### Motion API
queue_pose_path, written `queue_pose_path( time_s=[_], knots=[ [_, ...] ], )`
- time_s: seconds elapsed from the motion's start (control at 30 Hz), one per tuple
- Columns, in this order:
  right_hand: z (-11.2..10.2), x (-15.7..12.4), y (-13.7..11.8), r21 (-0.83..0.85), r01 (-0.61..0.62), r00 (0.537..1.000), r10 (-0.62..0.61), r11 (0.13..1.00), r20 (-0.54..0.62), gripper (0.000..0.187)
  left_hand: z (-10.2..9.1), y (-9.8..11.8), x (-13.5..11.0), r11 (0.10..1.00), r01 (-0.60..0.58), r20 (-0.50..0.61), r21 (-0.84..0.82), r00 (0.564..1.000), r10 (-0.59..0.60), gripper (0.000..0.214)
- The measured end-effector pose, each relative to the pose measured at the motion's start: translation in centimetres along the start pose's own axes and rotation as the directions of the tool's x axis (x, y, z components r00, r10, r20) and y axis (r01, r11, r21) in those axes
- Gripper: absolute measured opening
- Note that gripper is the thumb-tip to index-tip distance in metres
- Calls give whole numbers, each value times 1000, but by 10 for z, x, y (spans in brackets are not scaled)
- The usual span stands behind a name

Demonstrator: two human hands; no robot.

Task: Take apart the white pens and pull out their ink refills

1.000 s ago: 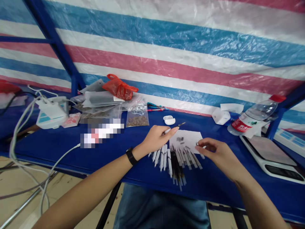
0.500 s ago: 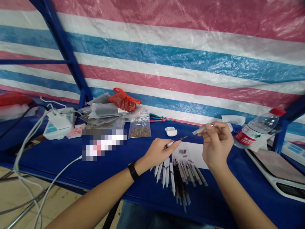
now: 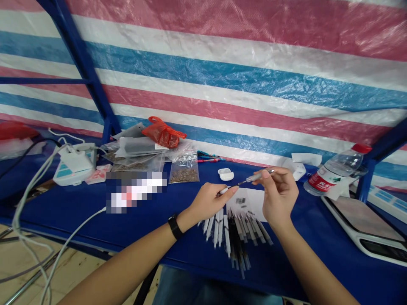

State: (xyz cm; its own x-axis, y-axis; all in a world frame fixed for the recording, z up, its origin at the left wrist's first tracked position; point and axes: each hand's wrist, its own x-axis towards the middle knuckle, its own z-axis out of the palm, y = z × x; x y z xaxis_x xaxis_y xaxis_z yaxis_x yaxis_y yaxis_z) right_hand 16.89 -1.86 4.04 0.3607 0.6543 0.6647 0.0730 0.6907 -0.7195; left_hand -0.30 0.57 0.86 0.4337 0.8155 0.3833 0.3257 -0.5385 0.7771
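My left hand (image 3: 208,201) is closed in a pinch on a slim white pen-like stick (image 3: 223,190), whose thin dark tip points up and right. My right hand (image 3: 281,190), its fingers bent, pinches a slender grey-white tube (image 3: 253,177) with a clear front end and a silvery rear. Dark tip and clear end meet between the hands; whether one sits inside the other I cannot tell. Below them lies a fan of thin sticks (image 3: 227,235), white on the left, black in the middle and grey with clear ends on the right, partly over a white paper (image 3: 256,203).
A white earbud case (image 3: 225,174) lies behind my hands. To the right are a red-capped bottle (image 3: 337,169) and a scale (image 3: 365,224). Bags of brown bits (image 3: 184,174), a red plastic bag (image 3: 163,132) and a power strip (image 3: 74,165) with cables occupy the left.
My right hand has moved left and slightly down, bringing the tube to the tip of the stick in my left hand. The whole view has shifted slightly.
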Motion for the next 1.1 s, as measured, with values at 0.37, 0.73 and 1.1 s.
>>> queue_pose_path(
  time_s=[0.37, 0.73, 1.1],
  knots=[
    [7, -14, 2, -98, -96, 966, 116, 991, 229, 23, -4, 9, -8, 993, -57, 112, -101, 991, 68, 28],
    [-1, 4, 4, -73, -246, 850, 252, 966, 462, 33, -6, 3, -6, 969, -110, 55, 222, 993, 100, 23],
    [2, -8, 2, -379, -112, 926, 235, 918, 294, 55, -4, 0, -8, 891, -231, 123, 390, 972, 199, 32]
  ],
)
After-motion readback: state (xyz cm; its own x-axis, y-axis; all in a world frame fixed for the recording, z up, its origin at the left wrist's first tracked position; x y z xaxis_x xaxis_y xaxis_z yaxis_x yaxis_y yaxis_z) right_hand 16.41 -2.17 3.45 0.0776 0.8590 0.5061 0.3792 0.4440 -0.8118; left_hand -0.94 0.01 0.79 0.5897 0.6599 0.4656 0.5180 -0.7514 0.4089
